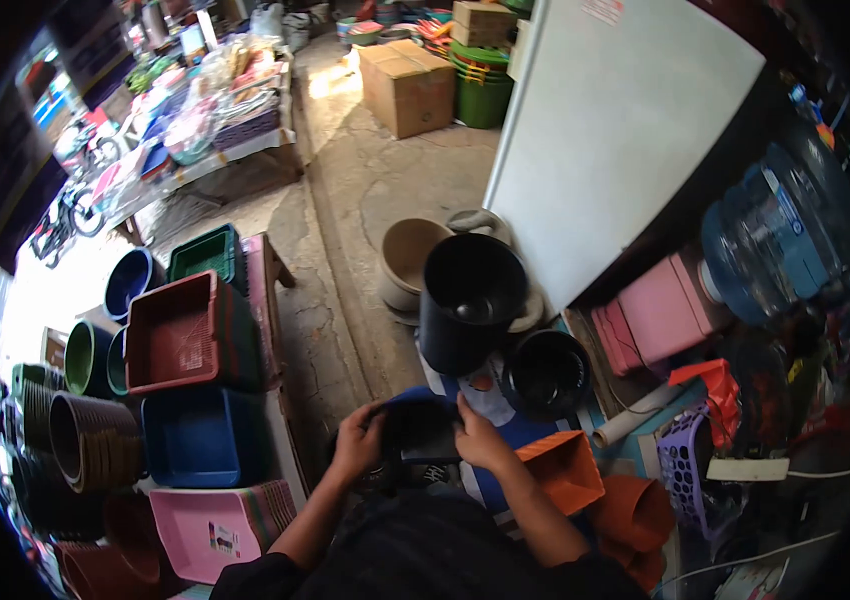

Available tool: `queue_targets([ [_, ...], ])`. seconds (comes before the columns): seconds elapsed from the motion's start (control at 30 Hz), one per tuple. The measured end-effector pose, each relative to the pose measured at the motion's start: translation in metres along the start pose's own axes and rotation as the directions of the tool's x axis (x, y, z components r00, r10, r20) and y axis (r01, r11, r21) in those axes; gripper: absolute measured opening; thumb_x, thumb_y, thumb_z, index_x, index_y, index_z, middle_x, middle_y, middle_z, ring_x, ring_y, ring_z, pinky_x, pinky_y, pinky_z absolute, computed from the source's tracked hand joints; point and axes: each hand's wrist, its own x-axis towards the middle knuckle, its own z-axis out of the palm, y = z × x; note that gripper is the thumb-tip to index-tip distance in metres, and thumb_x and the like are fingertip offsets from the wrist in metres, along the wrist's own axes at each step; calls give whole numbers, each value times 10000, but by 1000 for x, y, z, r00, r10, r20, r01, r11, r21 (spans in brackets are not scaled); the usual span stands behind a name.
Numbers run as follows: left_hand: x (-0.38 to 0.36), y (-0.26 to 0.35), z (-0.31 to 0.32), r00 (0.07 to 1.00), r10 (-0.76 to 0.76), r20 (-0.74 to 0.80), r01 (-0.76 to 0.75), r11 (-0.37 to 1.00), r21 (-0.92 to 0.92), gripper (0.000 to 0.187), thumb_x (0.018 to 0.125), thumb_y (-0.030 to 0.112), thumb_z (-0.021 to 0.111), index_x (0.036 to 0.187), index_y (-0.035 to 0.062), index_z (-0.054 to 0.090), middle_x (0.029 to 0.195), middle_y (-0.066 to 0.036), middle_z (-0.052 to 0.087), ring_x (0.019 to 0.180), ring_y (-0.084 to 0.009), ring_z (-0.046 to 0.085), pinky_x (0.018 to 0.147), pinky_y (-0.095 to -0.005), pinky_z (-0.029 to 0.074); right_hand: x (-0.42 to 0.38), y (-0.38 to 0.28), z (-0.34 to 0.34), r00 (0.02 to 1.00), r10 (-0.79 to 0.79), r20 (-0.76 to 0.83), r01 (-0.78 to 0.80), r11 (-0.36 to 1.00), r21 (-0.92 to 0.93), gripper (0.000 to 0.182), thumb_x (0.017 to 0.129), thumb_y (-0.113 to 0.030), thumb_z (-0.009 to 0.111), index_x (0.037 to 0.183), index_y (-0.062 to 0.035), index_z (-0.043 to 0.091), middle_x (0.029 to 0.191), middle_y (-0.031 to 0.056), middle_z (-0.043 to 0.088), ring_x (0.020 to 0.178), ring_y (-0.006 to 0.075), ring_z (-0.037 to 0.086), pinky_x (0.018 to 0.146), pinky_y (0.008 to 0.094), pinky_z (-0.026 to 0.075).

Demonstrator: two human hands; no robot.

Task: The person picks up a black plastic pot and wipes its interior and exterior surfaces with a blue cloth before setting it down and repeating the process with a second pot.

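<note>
Low in the centre, a dark, rounded container (417, 428) hangs between my two hands. My left hand (357, 440) is closed on its left rim, and my right hand (480, 437) grips the right rim. Just beyond it stands a tall black bucket (450, 335), with a beige pot (413, 262) behind it to the left. A shorter black bucket (548, 373) is to the right of the tall one. Near my right forearm lie an orange square pot (560, 472) and round orange-brown pots (635, 515).
Stacked baskets and basins, including a red basket (175, 335), a blue basin (192, 437) and a pink basin (207, 533), fill the left bench. A white panel (635, 110), a water bottle (775, 240) and a purple basket (683, 475) stand right. A cardboard box (405, 90) sits ahead.
</note>
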Motion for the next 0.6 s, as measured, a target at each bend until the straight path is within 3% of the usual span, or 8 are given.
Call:
queue_targets([
  [0.13, -4, 43, -103, 881, -154, 448, -97, 867, 489, 340, 894, 22, 516, 1225, 2, 590, 1209, -198, 622, 1094, -294, 617, 953, -347, 457, 3, -51, -19, 988, -54, 144, 100, 938, -331, 586, 818, -36, 442, 1375, 107, 332, 1432, 324, 323, 1262, 458, 418, 1061, 433, 370],
  [0.23, -18, 67, -119, 912, 390, -132, -251, 780, 573, 399, 871, 26, 538, 1265, 65, 584, 1377, -245, 472, 1276, -351, 475, 1030, -423, 407, 0, -129, -21, 936, -339, -97, 257, 843, -472, 573, 834, -77, 457, 1382, 66, 368, 1464, 269, 322, 1319, 391, 388, 1093, 462, 325],
  [0.3, -33, 60, -123, 740, 600, -303, -307, 702, 642, 442, 845, 27, 562, 1281, 98, 582, 1439, -241, 380, 1324, -367, 403, 1065, -463, 357, -5, -147, 1, 740, -603, -298, 353, 726, -591, 573, 831, -75, 472, 1387, 35, 391, 1464, 235, 351, 1337, 358, 379, 1100, 475, 315],
  [0.37, -43, -11, -122, 344, 845, -410, -464, 533, 708, 522, 780, 40, 627, 1283, 177, 600, 1536, -189, 243, 1380, -440, 286, 1115, -570, 236, -10, -156, 25, 229, -737, -636, 644, 605, -469, 608, 801, -58, 494, 1400, -13, 401, 1496, 175, 331, 1374, 325, 336, 1113, 486, 287],
  [0.4, -54, -22, -126, 344, 844, -412, -459, 534, 710, 522, 780, 40, 627, 1283, 177, 600, 1536, -189, 243, 1380, -440, 286, 1115, -570, 236, -6, -147, 36, 231, -739, -633, 648, 602, -467, 608, 801, -58, 494, 1400, -13, 401, 1496, 175, 331, 1374, 325, 336, 1113, 486, 287],
  [0.47, -76, -38, -131, 967, 206, 149, -245, 598, 763, 545, 800, 89, 590, 1328, 219, 558, 1564, -116, 206, 1403, -467, 201, 1094, -631, 209, 12, -84, 71, 682, -707, 186, 682, 523, -512, 600, 799, -66, 500, 1393, -39, 418, 1532, 137, 278, 1382, 317, 327, 1111, 469, 292],
  [0.53, -115, -81, -117, 962, -178, 207, -70, 570, 819, 472, 822, 123, 587, 1286, 214, 593, 1553, -76, 255, 1412, -430, 210, 1089, -633, 224, 24, 16, 110, 925, -182, 333, 342, 783, -520, 551, 805, -55, 507, 1355, -54, 469, 1521, 129, 302, 1363, 315, 360, 1102, 443, 315],
  [0.6, -138, -100, -106, 948, -287, 138, 84, 644, 760, 400, 846, 144, 581, 1241, 191, 622, 1516, -107, 327, 1400, -397, 266, 1100, -597, 242, -3, 18, 113, 919, -303, 252, 392, 646, -655, 491, 808, -51, 519, 1298, -69, 531, 1486, 142, 354, 1301, 329, 435, 1037, 404, 400],
])
